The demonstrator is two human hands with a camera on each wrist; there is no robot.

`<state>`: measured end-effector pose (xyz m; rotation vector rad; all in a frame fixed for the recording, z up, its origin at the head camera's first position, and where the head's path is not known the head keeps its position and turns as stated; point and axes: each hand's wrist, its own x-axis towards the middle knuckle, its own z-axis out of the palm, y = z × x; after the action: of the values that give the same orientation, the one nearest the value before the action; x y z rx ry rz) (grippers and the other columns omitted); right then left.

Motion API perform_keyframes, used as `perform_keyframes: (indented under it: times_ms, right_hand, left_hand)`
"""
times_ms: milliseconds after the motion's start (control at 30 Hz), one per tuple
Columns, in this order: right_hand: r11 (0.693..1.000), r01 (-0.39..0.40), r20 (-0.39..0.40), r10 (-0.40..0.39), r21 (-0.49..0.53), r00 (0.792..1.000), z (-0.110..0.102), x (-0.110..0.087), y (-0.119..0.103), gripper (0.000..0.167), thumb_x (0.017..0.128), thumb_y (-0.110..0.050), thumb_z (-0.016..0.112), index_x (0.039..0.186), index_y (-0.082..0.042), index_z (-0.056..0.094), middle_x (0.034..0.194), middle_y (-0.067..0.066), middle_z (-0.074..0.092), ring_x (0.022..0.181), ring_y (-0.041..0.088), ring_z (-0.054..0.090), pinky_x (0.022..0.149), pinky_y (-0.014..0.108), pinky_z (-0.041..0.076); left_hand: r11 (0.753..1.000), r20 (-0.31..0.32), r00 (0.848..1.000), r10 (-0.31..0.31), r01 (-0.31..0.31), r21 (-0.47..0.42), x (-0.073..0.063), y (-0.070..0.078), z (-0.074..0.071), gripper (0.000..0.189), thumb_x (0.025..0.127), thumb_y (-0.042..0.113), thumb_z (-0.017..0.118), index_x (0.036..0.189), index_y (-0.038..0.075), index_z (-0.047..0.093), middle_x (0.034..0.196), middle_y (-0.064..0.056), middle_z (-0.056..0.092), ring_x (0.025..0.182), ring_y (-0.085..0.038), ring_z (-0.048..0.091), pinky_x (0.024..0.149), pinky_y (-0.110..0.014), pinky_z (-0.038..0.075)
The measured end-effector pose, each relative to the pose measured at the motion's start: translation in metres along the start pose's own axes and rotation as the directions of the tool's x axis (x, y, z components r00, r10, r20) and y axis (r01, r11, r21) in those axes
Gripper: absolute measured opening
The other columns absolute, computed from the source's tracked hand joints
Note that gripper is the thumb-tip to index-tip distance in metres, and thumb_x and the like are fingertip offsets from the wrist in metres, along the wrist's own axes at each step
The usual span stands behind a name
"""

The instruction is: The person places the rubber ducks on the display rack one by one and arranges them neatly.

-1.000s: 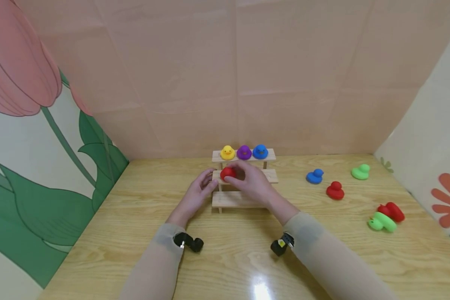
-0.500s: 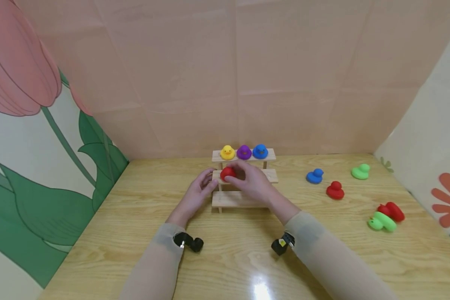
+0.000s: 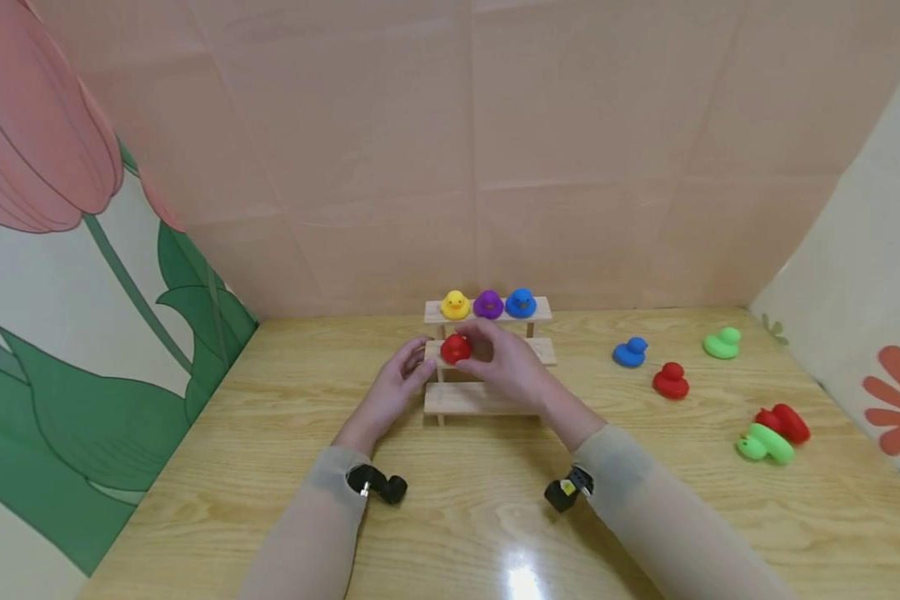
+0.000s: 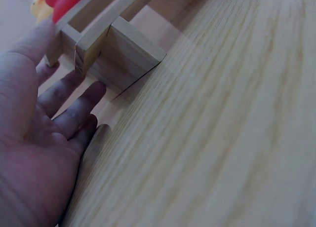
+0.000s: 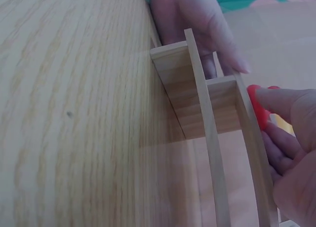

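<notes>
Here, left hand (image 3: 395, 385): loosely spread at the stand (image 3: 472, 402).
Top tier (image 3: 432, 313): yellow duck (image 3: 455, 307), purple duck (image 3: 488, 306), blue duck (image 3: 521, 305).
Middle tier (image 3: 543, 353): red duck (image 3: 456, 349), left end.
Right hand (image 3: 512, 365): fingers round red duck.
Table (image 3: 457, 517), right: five loose ducks (image 3: 671, 383).

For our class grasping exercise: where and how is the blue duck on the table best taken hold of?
Probably grip the blue duck by its body's flanks, from above: it sits upright, its rounded body wider than its head, and the nearest red duck stands apart.
</notes>
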<state>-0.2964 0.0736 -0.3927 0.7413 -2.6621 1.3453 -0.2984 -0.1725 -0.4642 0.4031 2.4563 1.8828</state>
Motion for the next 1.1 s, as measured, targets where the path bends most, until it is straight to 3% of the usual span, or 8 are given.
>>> perform_keyframes:
  times_ms: [700, 1100]
  right_hand:
    - [1.000, -0.007, -0.024, 0.006, -0.018, 1.000, 0.002, -0.002, -0.001, 0.051, 0.100, -0.019, 0.086, 0.147, -0.016, 0.066, 0.136, 0.002, 0.073, 0.129, 0.026, 0.068, 0.117, 0.049, 0.051]
    - [0.999, -0.009, -0.120, 0.005, -0.034, 0.993, -0.024, -0.031, 0.007, 0.049, 0.101, -0.022, 0.085, 0.147, -0.015, 0.068, 0.143, 0.007, 0.069, 0.130, 0.032, 0.064, 0.115, 0.056, 0.051]
  left_hand:
    - [1.000, 0.005, 1.000, 0.009, -0.009, -0.012, 0.002, -0.002, 0.000, 0.073, 0.111, 0.052, 0.065, 0.170, 0.017, 0.042, 0.163, -0.016, 0.055, 0.150, -0.035, 0.053, 0.125, -0.057, 0.040]
    - [1.000, 0.000, 1.000, 0.021, -0.021, -0.011, 0.002, -0.001, 0.001, 0.071, 0.112, 0.049, 0.066, 0.170, 0.016, 0.042, 0.163, -0.016, 0.056, 0.149, -0.035, 0.053, 0.125, -0.055, 0.041]
